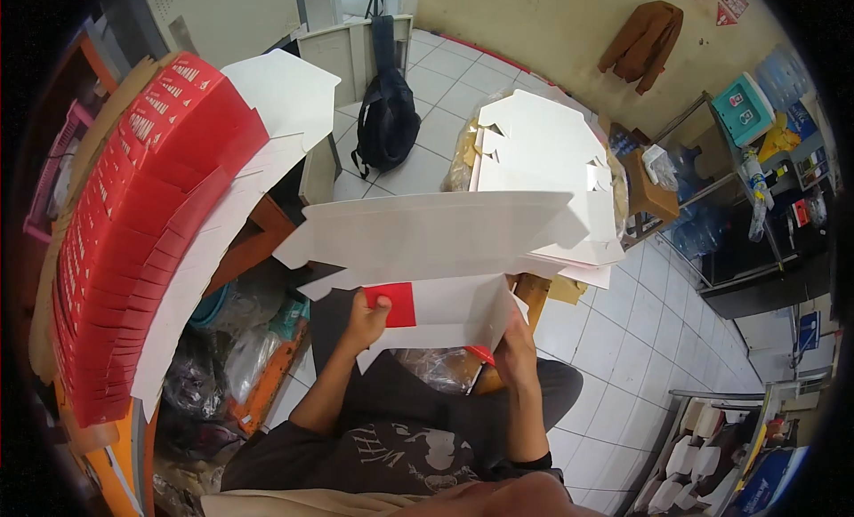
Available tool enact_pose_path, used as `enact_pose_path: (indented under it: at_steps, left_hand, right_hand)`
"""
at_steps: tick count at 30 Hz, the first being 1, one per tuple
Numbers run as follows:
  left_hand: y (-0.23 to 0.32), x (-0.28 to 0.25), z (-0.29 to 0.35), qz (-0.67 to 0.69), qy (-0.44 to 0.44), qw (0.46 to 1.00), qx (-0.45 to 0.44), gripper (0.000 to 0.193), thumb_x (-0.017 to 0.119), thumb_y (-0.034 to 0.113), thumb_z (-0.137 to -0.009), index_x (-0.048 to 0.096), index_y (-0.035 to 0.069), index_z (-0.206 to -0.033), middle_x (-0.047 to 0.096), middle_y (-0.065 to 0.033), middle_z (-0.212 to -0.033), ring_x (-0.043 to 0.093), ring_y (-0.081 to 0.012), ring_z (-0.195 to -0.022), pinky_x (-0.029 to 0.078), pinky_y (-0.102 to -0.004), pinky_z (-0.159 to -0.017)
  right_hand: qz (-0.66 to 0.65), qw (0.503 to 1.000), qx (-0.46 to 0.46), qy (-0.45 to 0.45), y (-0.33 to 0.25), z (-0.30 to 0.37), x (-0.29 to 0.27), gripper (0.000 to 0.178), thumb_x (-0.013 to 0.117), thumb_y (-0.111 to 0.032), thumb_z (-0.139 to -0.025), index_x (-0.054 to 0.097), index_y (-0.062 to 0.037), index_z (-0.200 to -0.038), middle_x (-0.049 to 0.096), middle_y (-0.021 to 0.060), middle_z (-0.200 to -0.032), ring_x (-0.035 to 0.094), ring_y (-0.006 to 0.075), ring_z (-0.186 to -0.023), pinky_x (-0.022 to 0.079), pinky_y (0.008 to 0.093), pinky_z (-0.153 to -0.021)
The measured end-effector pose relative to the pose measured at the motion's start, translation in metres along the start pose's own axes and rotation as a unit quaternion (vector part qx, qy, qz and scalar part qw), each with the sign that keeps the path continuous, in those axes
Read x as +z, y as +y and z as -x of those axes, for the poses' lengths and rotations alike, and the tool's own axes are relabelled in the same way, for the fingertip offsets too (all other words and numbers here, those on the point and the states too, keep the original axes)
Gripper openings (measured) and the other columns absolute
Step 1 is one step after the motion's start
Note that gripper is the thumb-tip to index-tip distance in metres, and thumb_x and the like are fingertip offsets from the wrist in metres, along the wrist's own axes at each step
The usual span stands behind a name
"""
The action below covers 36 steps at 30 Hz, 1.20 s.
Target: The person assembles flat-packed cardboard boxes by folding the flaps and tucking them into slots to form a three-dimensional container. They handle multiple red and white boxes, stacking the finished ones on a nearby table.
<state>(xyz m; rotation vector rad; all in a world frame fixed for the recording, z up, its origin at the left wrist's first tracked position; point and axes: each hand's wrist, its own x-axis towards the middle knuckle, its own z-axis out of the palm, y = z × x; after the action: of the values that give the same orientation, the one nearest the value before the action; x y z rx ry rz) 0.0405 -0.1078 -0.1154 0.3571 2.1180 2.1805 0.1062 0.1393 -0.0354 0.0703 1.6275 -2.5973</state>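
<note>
A partly folded cardboard box, white inside, is held over my lap with its broad lid panel standing up at the far side. My left hand grips the box's left end, the thumb lying on a red flap folded inward. At the right end, my right hand is closed around the upright side wall; some of its fingers are hidden behind the cardboard. A small strip of red shows under the near edge, beside the right hand.
A tall stack of red and white box blanks leans on the left. Ahead to the right lies a pile of white blanks. A black backpack rests on the tiled floor. Shelves line the right, and plastic bags lie lower left.
</note>
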Motion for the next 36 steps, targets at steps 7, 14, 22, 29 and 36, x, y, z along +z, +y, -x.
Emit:
enact_pose_path:
  at_steps: [7,14,22,29,36]
  left_hand:
    - [-0.001,-0.027,0.021,-0.151,-0.04,0.981,-0.113,0.048,0.054,0.049,-0.093,0.057,0.001,-0.091,0.058,-0.003,-0.076,0.055,-0.0164,-0.069,0.045,-0.0329,-0.063]
    - [0.055,-0.007,0.029,-0.39,0.063,0.919,0.014,0.035,0.071,0.022,-0.083,0.054,0.003,-0.108,0.055,-0.0108,-0.098,0.059,-0.0265,-0.085,0.047,-0.0366,-0.073]
    - [0.059,0.033,0.015,0.184,0.147,0.963,-0.129,0.032,0.065,0.013,-0.091,0.052,0.003,-0.119,0.06,-0.0034,-0.096,0.058,-0.0069,-0.084,0.048,-0.0235,-0.072]
    - [0.081,0.033,-0.011,0.367,0.189,0.895,-0.17,0.031,0.046,0.029,-0.102,0.054,0.004,-0.118,0.062,-0.0044,-0.102,0.062,-0.0097,-0.084,0.052,-0.027,-0.075]
    - [0.082,0.017,-0.014,0.346,0.071,0.927,-0.128,0.03,0.047,0.028,-0.101,0.056,0.003,-0.112,0.065,-0.0055,-0.099,0.064,-0.011,-0.089,0.053,-0.0279,-0.079]
  right_hand:
    - [0.266,0.958,0.101,-0.016,0.016,0.0,0.006,0.031,0.062,-0.017,-0.094,0.057,-0.0008,-0.12,0.065,0.0003,-0.1,0.058,0.0066,-0.088,0.048,0.0237,-0.076]
    - [0.385,0.918,0.04,-0.084,0.021,-0.015,0.016,0.038,0.063,-0.021,-0.093,0.055,0.0004,-0.123,0.064,0.0049,-0.088,0.054,0.0055,-0.071,0.044,0.0235,-0.063]
    - [0.152,0.969,-0.059,-0.183,0.036,-0.014,0.037,0.062,0.059,-0.034,-0.094,0.037,-0.0052,-0.144,0.054,0.0099,-0.115,0.055,0.0169,-0.09,0.047,0.0314,-0.077]
    - [0.54,0.801,-0.254,-0.052,0.042,0.018,0.064,0.056,0.069,-0.005,-0.073,0.06,-0.0144,-0.128,0.05,0.0193,-0.128,0.055,0.0339,-0.113,0.048,0.0419,-0.093]
    - [0.466,0.817,-0.296,-0.165,0.021,0.0,0.041,0.052,0.065,-0.004,-0.074,0.061,-0.0111,-0.126,0.049,0.0167,-0.135,0.052,0.0359,-0.118,0.044,0.0427,-0.097]
